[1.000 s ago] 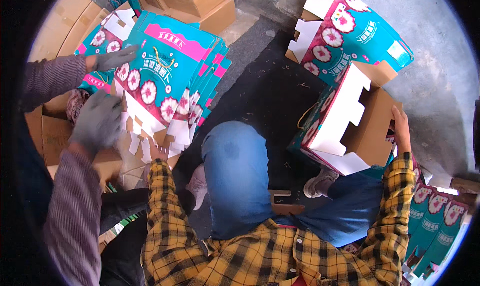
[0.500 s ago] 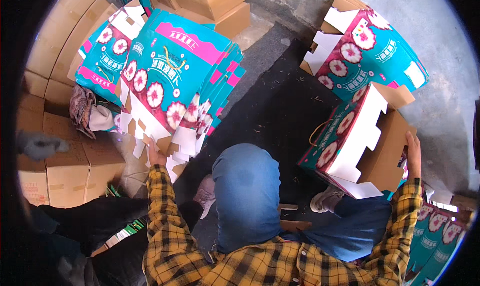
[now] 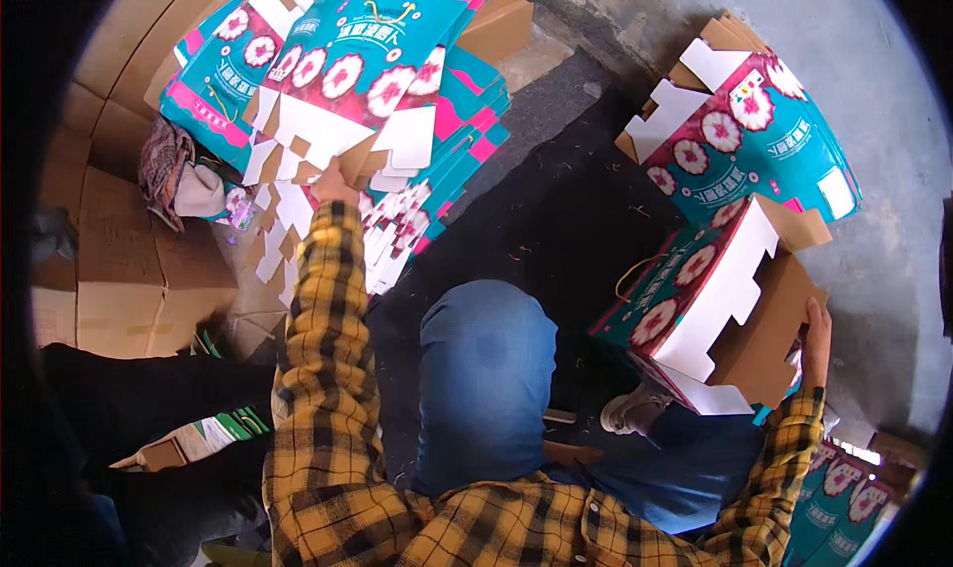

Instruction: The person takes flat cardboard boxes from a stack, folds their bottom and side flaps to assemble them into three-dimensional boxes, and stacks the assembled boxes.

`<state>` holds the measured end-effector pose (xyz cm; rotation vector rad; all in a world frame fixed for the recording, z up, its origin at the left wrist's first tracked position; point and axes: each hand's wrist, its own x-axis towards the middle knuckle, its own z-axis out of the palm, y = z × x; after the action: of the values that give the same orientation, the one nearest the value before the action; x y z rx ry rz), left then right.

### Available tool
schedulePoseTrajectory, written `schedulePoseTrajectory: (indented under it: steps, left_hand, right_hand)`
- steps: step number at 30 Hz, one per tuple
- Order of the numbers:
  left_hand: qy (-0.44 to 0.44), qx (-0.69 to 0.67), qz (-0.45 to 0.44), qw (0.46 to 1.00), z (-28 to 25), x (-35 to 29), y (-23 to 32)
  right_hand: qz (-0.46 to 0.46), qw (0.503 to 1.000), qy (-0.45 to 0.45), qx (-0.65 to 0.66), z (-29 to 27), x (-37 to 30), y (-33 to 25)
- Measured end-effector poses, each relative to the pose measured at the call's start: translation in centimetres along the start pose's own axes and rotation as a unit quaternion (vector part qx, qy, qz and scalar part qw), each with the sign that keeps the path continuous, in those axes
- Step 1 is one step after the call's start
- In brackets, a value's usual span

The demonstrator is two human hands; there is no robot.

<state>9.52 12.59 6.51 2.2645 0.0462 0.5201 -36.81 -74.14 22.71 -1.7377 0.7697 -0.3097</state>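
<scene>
A teal, pink and white flattened gift carton (image 3: 372,36) with a rope handle lies on top of a slanted stack of the same cartons (image 3: 462,160). My left hand (image 3: 336,185) grips the near flap edge of that top carton, thumb and fingers closed on it. To my right a gift carton opened into a box (image 3: 685,299) lies on its side, its brown inside and white flaps showing. My right hand (image 3: 816,341) holds the right edge of its open end; some of its fingers are hidden by the cardboard.
More flattened cartons (image 3: 745,120) lie beyond the opened box. Brown cardboard boxes (image 3: 124,244) are stacked at the left, with a bundled cloth (image 3: 184,180) beside them. Another person's dark-clad leg (image 3: 169,398) is at the lower left. Upright teal cartons (image 3: 839,502) stand at the lower right.
My left hand has pushed forward with the top flattened carton, which now sits farther away and apart from the stack's near edge. My right hand stays on the opened box.
</scene>
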Motion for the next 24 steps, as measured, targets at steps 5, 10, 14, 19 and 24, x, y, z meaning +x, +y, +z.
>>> schedulePoseTrajectory:
  steps: [5,10,14,19,24]
  left_hand:
    - [-0.033,-0.517,-0.489,0.702,15.1,-9.4,10.4]
    - [-0.054,-0.423,-0.489,0.761,10.9,-10.2,13.7]
    - [-0.032,-0.410,-0.508,0.757,8.0,-10.8,14.1]
    - [-0.028,-0.484,-0.459,0.744,6.7,-13.8,21.1]
    - [-0.288,-0.590,-0.155,0.738,-2.3,-19.0,45.6]
  right_hand:
    - [0.031,0.993,0.069,-0.091,-3.4,-3.5,-4.2]
    - [-0.008,0.993,0.067,-0.095,-4.2,-2.6,-2.5]
    - [-0.023,0.995,0.053,-0.085,-4.3,-1.9,-1.3]
    - [0.078,0.992,0.064,-0.076,-5.1,-2.6,-1.3]
    - [-0.008,0.989,0.038,-0.146,-3.7,-4.5,-3.9]
